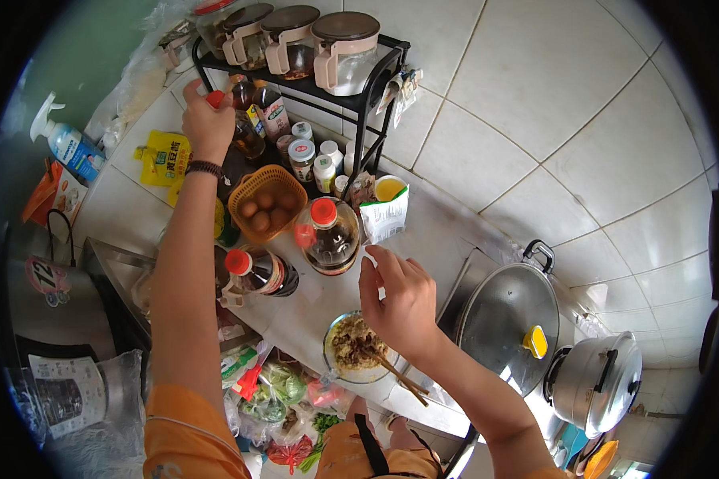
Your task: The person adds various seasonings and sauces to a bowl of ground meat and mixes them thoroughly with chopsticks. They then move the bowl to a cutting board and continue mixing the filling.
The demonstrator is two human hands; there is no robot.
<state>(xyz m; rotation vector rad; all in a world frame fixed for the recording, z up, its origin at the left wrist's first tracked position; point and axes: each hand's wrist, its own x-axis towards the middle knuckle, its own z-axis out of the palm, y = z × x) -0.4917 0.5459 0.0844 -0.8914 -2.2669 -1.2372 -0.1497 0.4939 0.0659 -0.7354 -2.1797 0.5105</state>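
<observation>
My left hand (208,123), wearing a dark beaded bracelet, reaches to the rack's left end. Its fingers close around the top of a red-capped bottle (215,99), mostly hidden by the hand. My right hand (398,296) hovers over the counter with bent fingers, a gap beside the thumb and nothing visible in it. Partly beneath it is a glass bowl (355,347) of minced filling, with wooden chopsticks (404,380) resting in it. A large red-capped bottle of dark liquid (331,239) stands beyond the right hand. Another dark sauce bottle (263,272) stands to its left.
A black rack (359,99) carries lidded jars (347,54) above small bottles. Eggs sit in an orange basket (268,200). A lidded wok (509,323) and a steel pot (593,383) stand at right. Bagged vegetables (278,383) lie below the counter edge.
</observation>
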